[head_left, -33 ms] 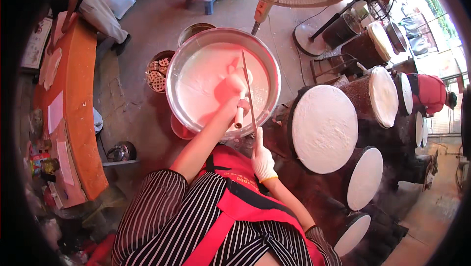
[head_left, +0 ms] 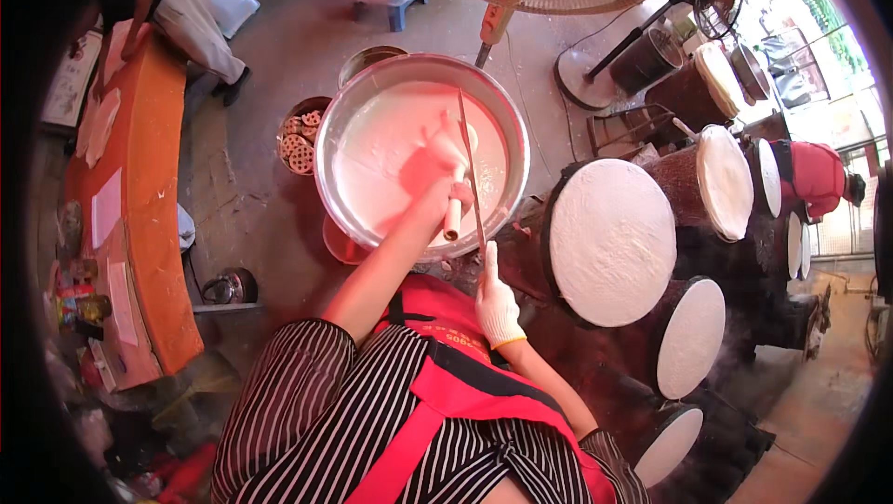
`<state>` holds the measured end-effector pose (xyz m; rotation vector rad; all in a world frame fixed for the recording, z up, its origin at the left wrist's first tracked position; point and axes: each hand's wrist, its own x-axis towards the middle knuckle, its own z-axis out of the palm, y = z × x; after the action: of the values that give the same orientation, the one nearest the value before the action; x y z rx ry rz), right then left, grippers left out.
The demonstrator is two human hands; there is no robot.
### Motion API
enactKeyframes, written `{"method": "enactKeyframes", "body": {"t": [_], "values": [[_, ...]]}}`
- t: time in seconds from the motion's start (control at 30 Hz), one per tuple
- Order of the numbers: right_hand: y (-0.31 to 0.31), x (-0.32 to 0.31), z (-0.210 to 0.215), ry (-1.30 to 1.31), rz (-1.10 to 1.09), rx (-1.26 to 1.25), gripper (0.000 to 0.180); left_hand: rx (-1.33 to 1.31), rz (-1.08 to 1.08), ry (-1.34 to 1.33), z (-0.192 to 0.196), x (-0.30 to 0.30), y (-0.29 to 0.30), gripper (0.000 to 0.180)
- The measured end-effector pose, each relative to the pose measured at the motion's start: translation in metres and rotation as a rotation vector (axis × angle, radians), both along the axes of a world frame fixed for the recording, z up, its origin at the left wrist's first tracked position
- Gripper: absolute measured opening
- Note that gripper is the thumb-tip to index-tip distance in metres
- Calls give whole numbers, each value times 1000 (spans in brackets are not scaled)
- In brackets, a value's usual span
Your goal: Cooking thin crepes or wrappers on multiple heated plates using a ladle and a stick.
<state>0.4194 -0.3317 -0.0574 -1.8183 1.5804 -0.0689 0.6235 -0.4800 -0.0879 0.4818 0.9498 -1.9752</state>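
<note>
From my end, the bare left hand (head_left: 450, 195) is wrapped around a pale handle (head_left: 452, 225) that reaches over a wide metal pot (head_left: 325, 160); its far end blends into the white liquid (head_left: 377, 165), so I can't tell how deep it sits. The gloved right hand (head_left: 499, 307) grips the near end of a long thin stick (head_left: 477, 197), one finger laid along it, the rest pointing out over the pot.

What worries me first is the crowding: handle and stick lie almost side by side, so a sideways swing of either could knock them together and splash. If the left fingers are wet, the handle could twist or slide in. A quick pull toward the near rim could slop liquid over the edge, and drips to the right might land on the white-topped drum (head_left: 612, 244) close beside the pot. If the right hand dips too low, the cloth glove could soak and lose grip.

Against the earlier frame, little differs: both grips match, the drum appears slightly further left, as if the camera has turned a touch, and the liquid's pattern beyond the left hand looks somewhat changed.
</note>
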Motion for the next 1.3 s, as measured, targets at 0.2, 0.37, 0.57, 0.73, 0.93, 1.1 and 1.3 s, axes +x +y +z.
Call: {"method": "enactKeyframes", "body": {"t": [0.2, 0.37, 0.57, 0.73, 0.93, 1.1, 1.3], "values": [[45, -41, 48, -182, 65, -264, 78, -345, 83, -247, 156, -9, 42, 11], [47, -53, 79, -338, 119, -437, 83, -518, 18, -468, 256, 11, 63, 23], [30, -60, 121, -124, 103, -788, 69, -628, -122, -730, 363, 61, 54, 22], [17, -48, 133, -203, -24, -1075, 64, -964, -293, -1251, 405, 115, 27, 27], [12, 4, 119, 13, -219, -1016, 67, -484, -650, -928, 358, 122, -39, 30], [119, -17, 97, -193, -576, -909, 63, -563, -984, -696, 313, 83, -29, 27], [349, -32, 35, 36, -1183, -794, 51, -828, -1671, -726, 318, -68, 56, 17]]}}
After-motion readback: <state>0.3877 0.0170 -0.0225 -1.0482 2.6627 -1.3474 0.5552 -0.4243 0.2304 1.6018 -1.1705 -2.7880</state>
